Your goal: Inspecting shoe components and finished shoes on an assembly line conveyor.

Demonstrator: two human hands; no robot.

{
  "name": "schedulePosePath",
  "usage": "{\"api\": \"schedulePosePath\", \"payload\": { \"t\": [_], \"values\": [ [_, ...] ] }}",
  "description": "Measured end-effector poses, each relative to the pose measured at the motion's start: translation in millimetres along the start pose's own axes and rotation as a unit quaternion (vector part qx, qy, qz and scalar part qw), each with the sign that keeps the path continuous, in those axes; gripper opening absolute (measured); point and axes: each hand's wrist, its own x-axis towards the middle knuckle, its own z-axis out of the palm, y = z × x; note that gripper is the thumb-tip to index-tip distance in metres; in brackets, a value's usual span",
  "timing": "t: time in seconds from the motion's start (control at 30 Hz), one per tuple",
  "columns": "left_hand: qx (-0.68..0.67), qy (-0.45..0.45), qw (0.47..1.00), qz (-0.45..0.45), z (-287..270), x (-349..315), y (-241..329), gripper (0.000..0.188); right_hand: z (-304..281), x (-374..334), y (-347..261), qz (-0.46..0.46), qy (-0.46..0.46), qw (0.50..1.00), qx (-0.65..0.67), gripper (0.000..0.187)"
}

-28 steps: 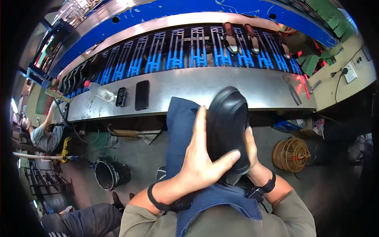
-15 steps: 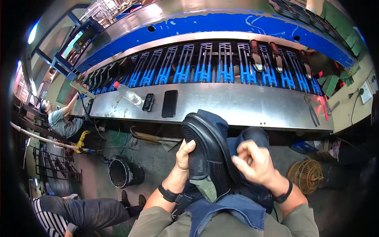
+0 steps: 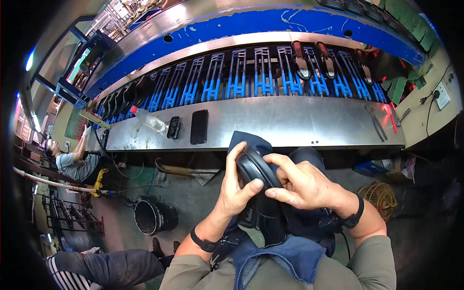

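A black shoe point(image 3: 263, 217) rests over my lap with its toe pointing away from me and a grey-green patch at its heel end. My left hand point(image 3: 237, 191) is wrapped round the toe part, thumb on the upper and fingers over the tip. At the shoe's right edge my right hand point(image 3: 304, 186) is closed, its thumb and forefinger pressed against the rim of the sole. What lies inside its curled fingers is hidden. Beneath the shoe, a dark blue cloth point(image 3: 251, 140) covers my legs.
Ahead runs a metal bench point(image 3: 270, 121) with a plastic bottle point(image 3: 150, 120), a small black case point(image 3: 173, 127), a phone point(image 3: 199, 127) and pliers point(image 3: 376, 123). Blue racks point(image 3: 237, 82) line its far side. A black bucket point(image 3: 154, 216) and wicker basket point(image 3: 379, 200) stand on the floor. Two people are at left.
My left hand has slid from the shoe's side up to its toe. My right hand has come in from beside the shoe onto the sole edge. The shoe's toe has tilted.
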Motion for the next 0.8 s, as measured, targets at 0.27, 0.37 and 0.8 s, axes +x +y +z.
{"api": "schedulePosePath", "payload": {
  "t": [0.27, 0.37, 0.8],
  "values": [
    [0.016, 0.018, 1.000, -0.012, 4, -4, 8, 0.089, -6, 0, 23, 0.025, -0.041, 0.982, 0.184, 0.054],
    [0.031, 0.013, 0.999, 0.002, 5, -3, 3, 0.089, 0, -6, 32, 0.033, -0.022, 0.969, 0.245, 0.057],
    [0.146, 0.011, 0.989, 0.034, 23, -7, 22, 0.074, -27, 6, -28, 0.022, -0.047, 0.996, -0.067, 0.045]
  ]
}}
